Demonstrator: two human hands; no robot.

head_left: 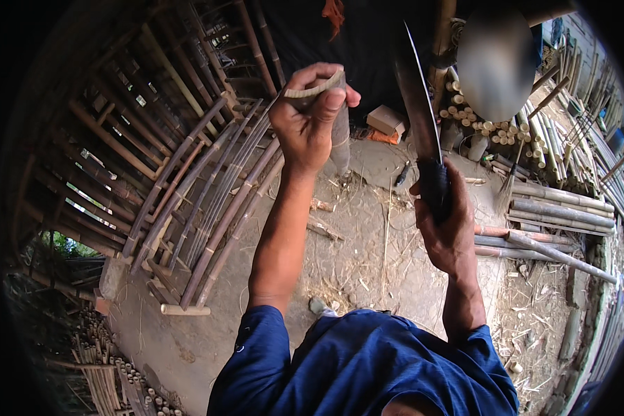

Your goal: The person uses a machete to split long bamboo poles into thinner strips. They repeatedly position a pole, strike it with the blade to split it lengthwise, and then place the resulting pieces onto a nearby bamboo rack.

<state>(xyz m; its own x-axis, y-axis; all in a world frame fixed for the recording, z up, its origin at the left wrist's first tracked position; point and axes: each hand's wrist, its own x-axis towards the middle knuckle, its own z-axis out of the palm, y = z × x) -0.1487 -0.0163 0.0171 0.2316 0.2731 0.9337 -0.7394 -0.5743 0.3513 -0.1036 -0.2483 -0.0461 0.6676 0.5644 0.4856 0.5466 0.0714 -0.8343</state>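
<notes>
My left hand (304, 132) is raised and wrapped round a split piece of bamboo (340, 139). The bamboo's pale curved cut edge faces up between my thumb and fingers, while its greyish length runs down behind the hand. At the right, my right hand (445, 229) grips the dark handle of a machete (419, 104). Its long blade points up and away from me, apart from the bamboo, and the bright edge faces right. Part of the blade's tip blends into the dark background.
Bamboo bench frames (236, 201) stand at the left. A cardboard box (387, 120) lies ahead on the floor. Bamboo poles (561, 208) are stacked at the right, with more cut pieces (492, 128) farther off. Wood scraps (324, 227) and shavings litter the ground.
</notes>
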